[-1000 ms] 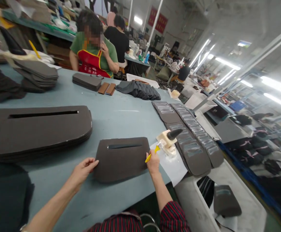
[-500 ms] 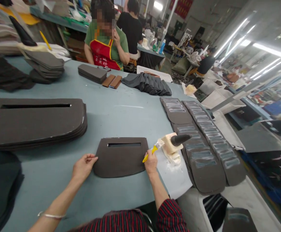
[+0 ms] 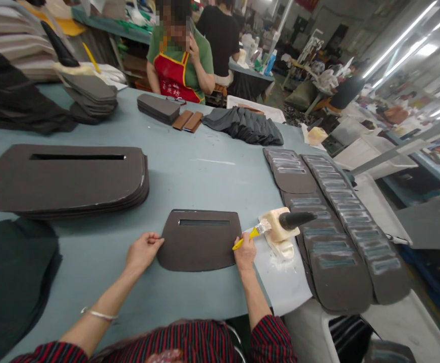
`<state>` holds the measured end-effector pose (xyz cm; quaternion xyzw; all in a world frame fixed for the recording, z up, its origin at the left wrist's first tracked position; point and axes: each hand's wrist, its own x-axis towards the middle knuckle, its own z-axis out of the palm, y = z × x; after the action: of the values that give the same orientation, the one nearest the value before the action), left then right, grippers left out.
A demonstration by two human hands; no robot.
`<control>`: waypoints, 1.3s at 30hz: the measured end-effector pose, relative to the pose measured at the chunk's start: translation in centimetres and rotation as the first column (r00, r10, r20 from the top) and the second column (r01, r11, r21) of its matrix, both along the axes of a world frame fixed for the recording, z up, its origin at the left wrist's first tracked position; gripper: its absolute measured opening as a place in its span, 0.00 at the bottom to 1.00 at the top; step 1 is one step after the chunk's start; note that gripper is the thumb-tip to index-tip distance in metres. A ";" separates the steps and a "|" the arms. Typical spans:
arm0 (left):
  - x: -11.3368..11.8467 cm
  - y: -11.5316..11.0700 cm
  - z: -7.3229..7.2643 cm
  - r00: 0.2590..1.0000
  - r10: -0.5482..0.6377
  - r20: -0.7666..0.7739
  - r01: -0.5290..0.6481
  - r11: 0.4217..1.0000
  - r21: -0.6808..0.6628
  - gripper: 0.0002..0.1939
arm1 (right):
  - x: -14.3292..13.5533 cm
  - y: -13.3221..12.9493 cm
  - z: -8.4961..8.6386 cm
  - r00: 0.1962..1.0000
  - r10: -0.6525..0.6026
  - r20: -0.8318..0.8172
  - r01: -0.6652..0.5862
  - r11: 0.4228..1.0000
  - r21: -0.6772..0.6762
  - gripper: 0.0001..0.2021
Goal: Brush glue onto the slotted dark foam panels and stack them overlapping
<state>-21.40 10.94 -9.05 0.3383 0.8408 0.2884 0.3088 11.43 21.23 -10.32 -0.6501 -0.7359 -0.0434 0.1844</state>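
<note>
A dark brown panel [image 3: 199, 247] with a long slot near its far edge lies flat on the blue-grey table [image 3: 220, 186]. My left hand [image 3: 144, 252] pinches the panel's left edge between thumb and fingers. At the opposite edge, my right hand [image 3: 245, 254] is closed around a yellow brush [image 3: 251, 235] and touches the panel's side. The bristles point right, toward a cream-coloured block [image 3: 275, 225] with a black cone-shaped piece [image 3: 297, 220] on it. White paper [image 3: 282, 282] lies under the block.
Slotted panels [image 3: 64, 176] are stacked at left, above dark fabric pieces [image 3: 15, 272]. Overlapping panels with shiny strips [image 3: 341, 277] cover the right side. Gathered grey pieces [image 3: 242, 123] and brown strips [image 3: 188, 121] lie farther back. A person in a red apron [image 3: 174, 75] sits across the table.
The whole view has shifted, so the table items appear farther right. Both hands keep their places at the panel's edges, and the brush stays in my right hand.
</note>
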 end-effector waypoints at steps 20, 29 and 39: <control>-0.2 0.6 0.7 1.000 -0.013 -0.014 0.012 0.994 -0.108 0.08 | -0.4 0.2 0.6 0.997 -0.058 -0.043 0.056 0.997 -0.048 0.04; -0.3 0.8 0.6 0.999 -0.037 -0.040 0.029 0.983 -0.179 0.09 | -0.4 0.2 0.6 0.996 -0.069 -0.063 0.065 0.996 -0.065 0.04; -0.4 0.9 0.6 0.995 -0.091 -0.045 0.079 0.970 -0.229 0.11 | -0.4 0.1 0.7 0.993 -0.064 -0.099 0.058 0.997 -0.056 0.04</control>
<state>-21.85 11.80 -8.42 0.3443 0.8612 0.1676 0.3342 11.02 21.36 -9.59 -0.6783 -0.7063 0.0036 0.2026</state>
